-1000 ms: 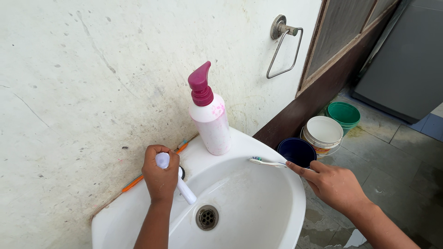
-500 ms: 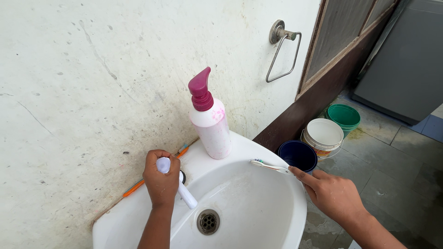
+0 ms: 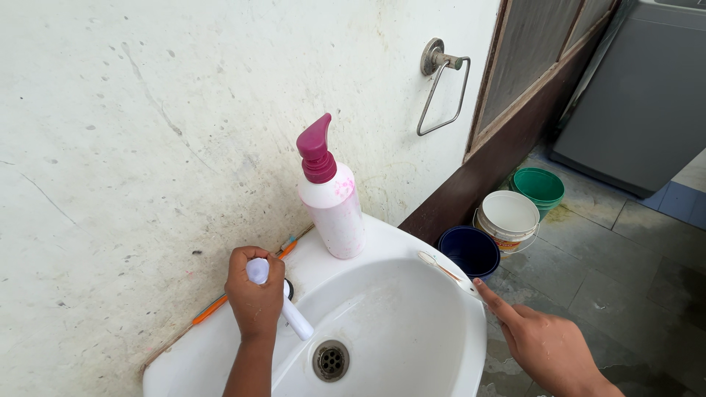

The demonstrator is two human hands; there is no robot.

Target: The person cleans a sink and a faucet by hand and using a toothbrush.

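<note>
- the left hand (image 3: 254,294) is wrapping its fingers tightly around the rounded top of a smooth white plastic tap (image 3: 283,305), fist closed on the knob, while the tap's short cylindrical spout is angling down toward the drain.
- the right hand (image 3: 544,342) is pinching the near end of a thin toothbrush (image 3: 439,266) between thumb and outstretched index finger; the grip is narrow, and the exact contact is hard to make out because the handle is blurred.
- the toothbrush is lying along the right rim of the sink (image 3: 412,345), its bristle head pointing to the far left, toward the bottle.
- the sink is a glossy white ceramic oval, with a round metal drain (image 3: 330,360) showing perforated holes near its low point.
- a white, pink-speckled pump bottle (image 3: 331,202) with a magenta beak-shaped nozzle is standing upright on the far ledge, just right of the tap.
- an orange toothbrush (image 3: 220,301) is lying in the seam between the ledge and the rough, stained plaster wall (image 3: 147,132), partly hidden behind the left hand.
- a bent wire towel ring (image 3: 439,88) is hanging on the wall at the far right.
- on the wet stone floor to the right, a dark blue bucket (image 3: 469,250), a white bucket (image 3: 507,217) and a green bucket (image 3: 539,187) are sitting in a close row.
</note>
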